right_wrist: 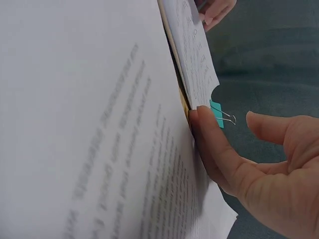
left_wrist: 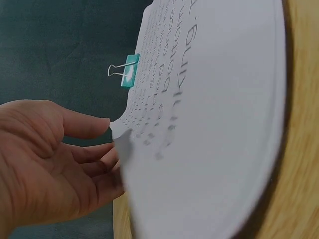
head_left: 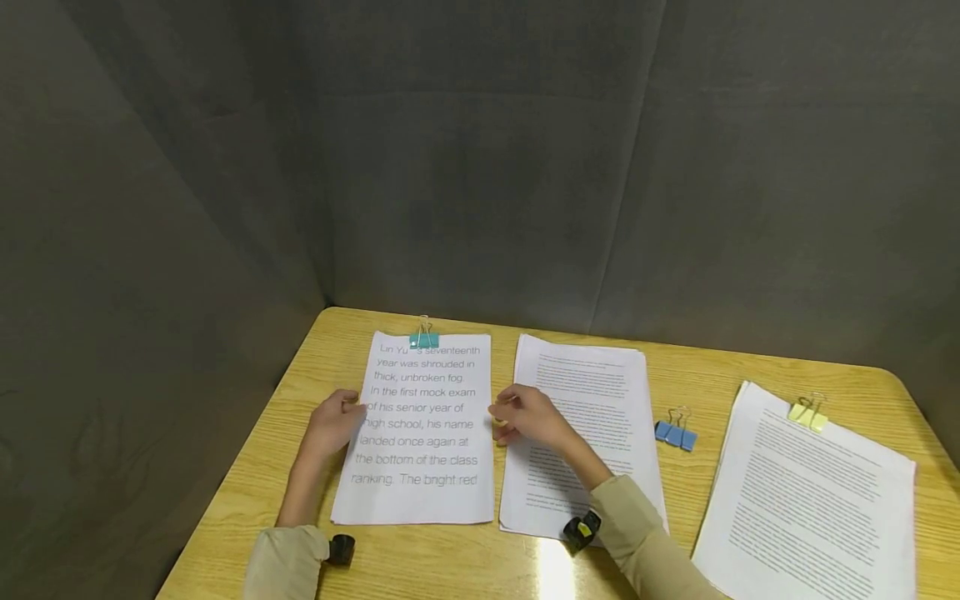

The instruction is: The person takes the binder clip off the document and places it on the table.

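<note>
A paper stack printed in large type (head_left: 420, 417) lies on the table, with a teal binder clip (head_left: 424, 340) on its top edge. My left hand (head_left: 333, 422) pinches the left edge of this stack; in the left wrist view the thumb is at the edge, the fingers (left_wrist: 102, 157) lie behind it, and the paper bends there. At the opposite edge is my right hand (head_left: 531, 414), its fingertips (right_wrist: 203, 110) right at the large-print stack and its thumb held apart. Beneath the right hand lies a small-print paper stack (head_left: 585, 450).
To the right of the small-print stack sits a blue binder clip (head_left: 676, 435). Farther right, another paper stack (head_left: 810, 500) lies at an angle, with a yellow binder clip (head_left: 807, 416) on its top edge. A dark curtain (head_left: 480, 167) hangs behind the wooden table (head_left: 240, 517).
</note>
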A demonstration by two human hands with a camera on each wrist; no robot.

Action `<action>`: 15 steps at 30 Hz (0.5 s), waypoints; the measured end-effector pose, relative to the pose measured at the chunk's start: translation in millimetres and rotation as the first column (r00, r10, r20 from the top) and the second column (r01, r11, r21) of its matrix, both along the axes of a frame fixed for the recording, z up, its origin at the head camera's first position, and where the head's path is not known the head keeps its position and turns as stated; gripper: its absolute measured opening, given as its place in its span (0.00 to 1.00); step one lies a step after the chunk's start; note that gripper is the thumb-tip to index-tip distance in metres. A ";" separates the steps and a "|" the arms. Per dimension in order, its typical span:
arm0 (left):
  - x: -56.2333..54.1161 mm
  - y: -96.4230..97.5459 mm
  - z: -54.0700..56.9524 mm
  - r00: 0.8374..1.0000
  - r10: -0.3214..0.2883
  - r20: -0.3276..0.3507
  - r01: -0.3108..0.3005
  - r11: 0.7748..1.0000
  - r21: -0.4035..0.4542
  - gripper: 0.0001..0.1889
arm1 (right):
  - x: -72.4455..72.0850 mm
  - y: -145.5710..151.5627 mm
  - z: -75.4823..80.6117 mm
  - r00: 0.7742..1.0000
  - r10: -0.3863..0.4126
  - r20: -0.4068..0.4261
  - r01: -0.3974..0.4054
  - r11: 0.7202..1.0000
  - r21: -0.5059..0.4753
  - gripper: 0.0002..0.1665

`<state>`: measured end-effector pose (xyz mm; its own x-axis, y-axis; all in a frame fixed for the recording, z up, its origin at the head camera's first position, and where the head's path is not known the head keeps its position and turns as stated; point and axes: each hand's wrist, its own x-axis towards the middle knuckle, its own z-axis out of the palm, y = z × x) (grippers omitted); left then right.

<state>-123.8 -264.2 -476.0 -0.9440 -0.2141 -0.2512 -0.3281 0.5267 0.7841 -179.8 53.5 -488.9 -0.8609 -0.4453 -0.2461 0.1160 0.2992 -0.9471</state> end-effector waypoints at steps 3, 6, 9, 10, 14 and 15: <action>-0.7 0.4 -0.3 1.000 -0.003 0.005 0.003 1.000 0.000 0.23 | 0.3 -2.6 -2.0 0.998 -0.010 0.057 0.013 0.999 -0.048 0.23; -0.3 1.3 -0.1 1.000 -0.006 -0.002 0.006 1.000 0.022 0.20 | 0.8 -3.7 -3.2 0.995 -0.019 0.101 0.028 0.996 -0.090 0.22; -1.0 2.0 -1.4 1.000 -0.001 -0.004 0.001 0.995 0.097 0.20 | 1.5 -2.7 -3.5 0.991 -0.008 0.132 0.027 0.989 -0.142 0.22; -0.9 2.4 -1.8 1.000 0.006 -0.003 -0.006 0.992 0.124 0.20 | 1.9 -2.1 -3.8 0.990 -0.001 0.140 0.023 0.988 -0.155 0.22; 0.2 4.5 -1.3 0.998 0.064 0.016 -0.066 0.978 0.200 0.21 | 3.1 -2.1 -5.2 0.985 0.032 0.172 0.003 0.981 -0.196 0.25; 0.3 4.8 -1.1 0.997 0.077 0.021 -0.080 0.975 0.207 0.22 | 3.1 -2.6 -6.1 0.983 0.035 0.181 0.002 0.981 -0.196 0.26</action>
<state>-123.5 -259.4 -477.1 -0.9229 -0.2291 -0.3095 -0.3723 0.3253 0.8693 -176.7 50.9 -495.0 -0.8015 -0.5139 -0.3059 0.2894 0.1144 -0.9504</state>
